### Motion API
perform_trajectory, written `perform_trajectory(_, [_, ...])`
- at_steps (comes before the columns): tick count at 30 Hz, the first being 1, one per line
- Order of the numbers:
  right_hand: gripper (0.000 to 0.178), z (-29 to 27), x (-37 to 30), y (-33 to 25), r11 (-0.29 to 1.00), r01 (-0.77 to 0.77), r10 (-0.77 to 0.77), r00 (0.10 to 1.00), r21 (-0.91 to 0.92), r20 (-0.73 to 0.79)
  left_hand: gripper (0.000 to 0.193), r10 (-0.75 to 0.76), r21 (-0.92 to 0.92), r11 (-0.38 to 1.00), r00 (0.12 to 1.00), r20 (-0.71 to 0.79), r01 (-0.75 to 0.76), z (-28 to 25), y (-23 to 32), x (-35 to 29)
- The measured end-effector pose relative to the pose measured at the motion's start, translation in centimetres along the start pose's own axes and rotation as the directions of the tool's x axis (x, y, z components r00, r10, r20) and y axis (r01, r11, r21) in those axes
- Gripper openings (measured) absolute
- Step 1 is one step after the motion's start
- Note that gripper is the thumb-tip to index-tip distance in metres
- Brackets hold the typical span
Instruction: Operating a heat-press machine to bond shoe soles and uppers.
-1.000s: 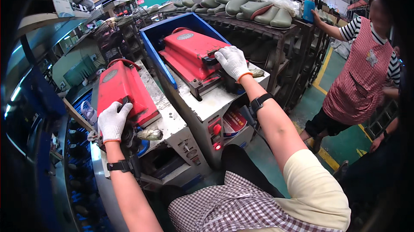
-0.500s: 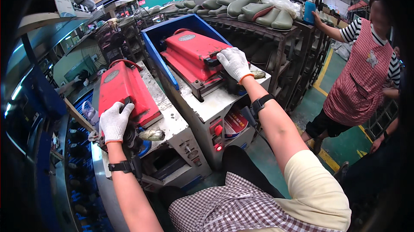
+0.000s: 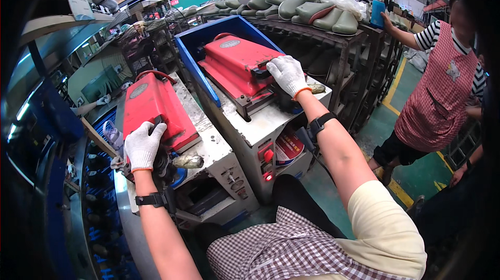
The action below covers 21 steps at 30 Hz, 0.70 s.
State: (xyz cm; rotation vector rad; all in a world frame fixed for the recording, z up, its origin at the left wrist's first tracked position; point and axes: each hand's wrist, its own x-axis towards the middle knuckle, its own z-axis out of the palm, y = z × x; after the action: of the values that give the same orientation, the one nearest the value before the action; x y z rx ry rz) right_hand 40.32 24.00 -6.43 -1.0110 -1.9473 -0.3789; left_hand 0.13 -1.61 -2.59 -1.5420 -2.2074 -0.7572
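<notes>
Two red machine covers stand side by side before me, each on a white machine body. My left hand [image 3: 142,145], in a white knitted glove, is closed at the black handle [image 3: 158,121] on the front of the left red cover [image 3: 151,104]; its thumb lies along the handle, and the other fingers are partly hidden. Gloved alike, my right hand [image 3: 288,75] curls around the end of the black handle [image 3: 260,73] on the right red cover [image 3: 234,60]. Both covers lie down over their machines, so what is beneath them is hidden. Below each hand sticks out a worn, wrapped lever end [image 3: 188,162].
A blue tray [image 3: 197,78] surrounds the back of the right machine. Olive-green clogs [image 3: 299,6] lie heaped on a dark rack behind it. At right a person in a red checked apron [image 3: 435,92] holds a blue bottle [image 3: 377,12]. Blue racks [image 3: 99,217] line the left.
Both hands keep their places on the handles. The whole view has shifted slightly, so the machines appear a little farther right.
</notes>
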Motion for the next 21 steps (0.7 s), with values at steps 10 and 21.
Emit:
perform_trajectory(10, [0.031,0.04,-0.01,-0.16,1.000,0.020,-0.019,1.000,0.019,-0.019,0.049,-0.001,-0.014,1.000,1.000,-0.009,0.001,-0.11,-0.07,-0.14])
perform_trajectory(21, [0.030,-0.02,0.10,-0.09,1.000,-0.004,0.004,1.000,0.024,-0.017,0.049,0.019,0.013,1.000,1.000,-0.021,-0.018,0.17,-0.03,-0.04])
